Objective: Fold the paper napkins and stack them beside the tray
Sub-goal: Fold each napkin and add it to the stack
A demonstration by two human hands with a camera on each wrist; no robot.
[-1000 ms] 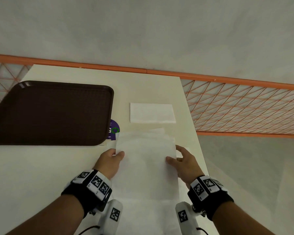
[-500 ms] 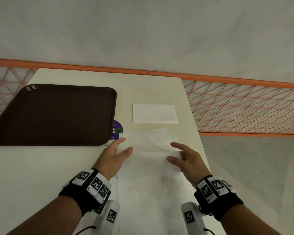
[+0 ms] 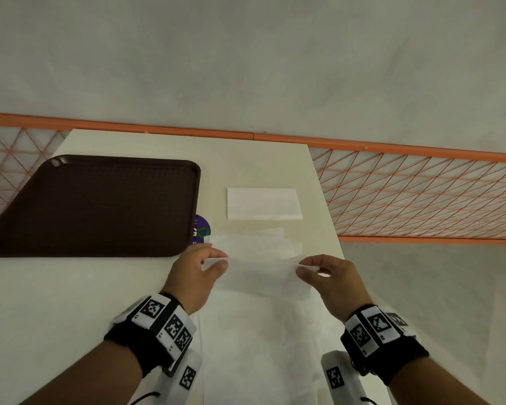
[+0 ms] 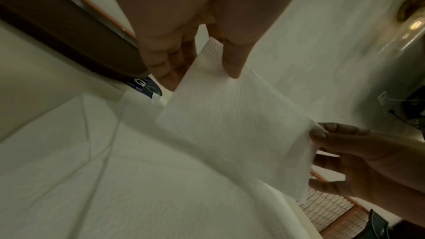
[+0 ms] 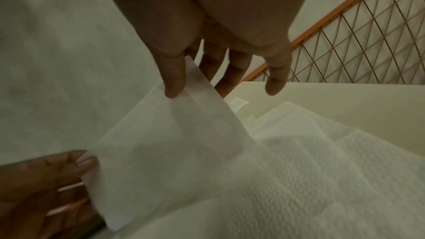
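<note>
A white paper napkin [image 3: 263, 273] is lifted by its far edge above a loose pile of unfolded napkins [image 3: 260, 340] on the table. My left hand [image 3: 213, 263] pinches its left corner [image 4: 216, 57] between thumb and fingers. My right hand [image 3: 307, 266] pinches the right corner [image 5: 188, 86]. The lifted sheet [image 4: 232, 121] hangs down towards me. One folded napkin [image 3: 263, 203] lies flat further back, to the right of the dark brown tray [image 3: 94, 206].
A purple round sticker [image 3: 202, 230] shows at the tray's near right corner. The cream table [image 3: 56, 302] ends just right of the napkins, with an orange mesh railing [image 3: 421, 197] and grey floor beyond.
Both hands went from resting on the top napkin to pinching its far corners. They have lifted that edge off the pile and drawn it back towards me.
</note>
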